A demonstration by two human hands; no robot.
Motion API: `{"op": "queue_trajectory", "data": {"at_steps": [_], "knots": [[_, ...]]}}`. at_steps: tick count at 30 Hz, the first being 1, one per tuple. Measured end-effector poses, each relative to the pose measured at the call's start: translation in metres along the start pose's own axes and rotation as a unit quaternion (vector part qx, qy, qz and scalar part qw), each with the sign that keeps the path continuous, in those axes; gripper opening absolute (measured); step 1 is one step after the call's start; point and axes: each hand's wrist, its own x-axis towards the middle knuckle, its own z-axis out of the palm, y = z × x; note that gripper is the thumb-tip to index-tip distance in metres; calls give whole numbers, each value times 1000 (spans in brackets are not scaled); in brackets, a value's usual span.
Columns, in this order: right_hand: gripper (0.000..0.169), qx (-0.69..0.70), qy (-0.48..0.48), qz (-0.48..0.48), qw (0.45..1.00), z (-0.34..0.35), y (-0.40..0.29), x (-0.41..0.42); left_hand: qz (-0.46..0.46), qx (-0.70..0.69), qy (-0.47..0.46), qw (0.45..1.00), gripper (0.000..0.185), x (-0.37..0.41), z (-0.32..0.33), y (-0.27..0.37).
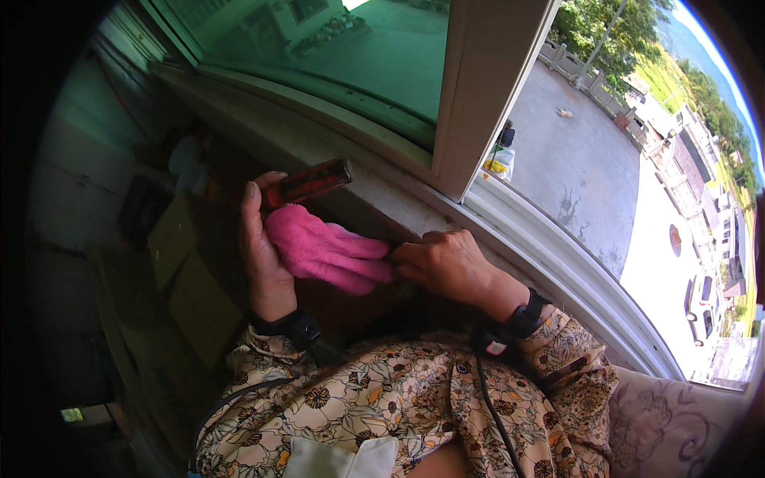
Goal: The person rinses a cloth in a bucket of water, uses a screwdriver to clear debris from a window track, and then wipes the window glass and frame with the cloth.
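A pink plush cloth (326,248) is bunched between my two hands in front of my chest. My left hand (266,257) holds its left end, together with a cylindrical red-and-black handle (311,184) that looks like a screwdriver's. The handle points up and to the right, its blunt end near the inner window sill (382,206). Any shaft is hidden by the hand and the cloth. At the cloth's right end, the curled fingers of my right hand (445,263) pinch the gathered fabric. Its knuckles are beside the sill edge.
A sliding window has a green-tinted pane (334,66) and a white frame post (487,77). Its track (556,245) curves along my right. Cardboard boxes (200,299) stand in shadow at left. A patterned cushion (651,418) lies at lower right. A black cable (499,412) hangs across my shirt.
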Motion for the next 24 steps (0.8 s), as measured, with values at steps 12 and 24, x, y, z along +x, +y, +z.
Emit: {"op": "queue_trajectory", "data": {"at_steps": [12, 24], "knots": [[26, 388, 209, -40, 897, -14, 34, -55, 205, 251, 21, 946, 37, 17, 7, -5], [27, -308, 537, 114, 777, -67, 4, -156, 578, 379, -283, 665, 29, 47, 66, -46]]}}
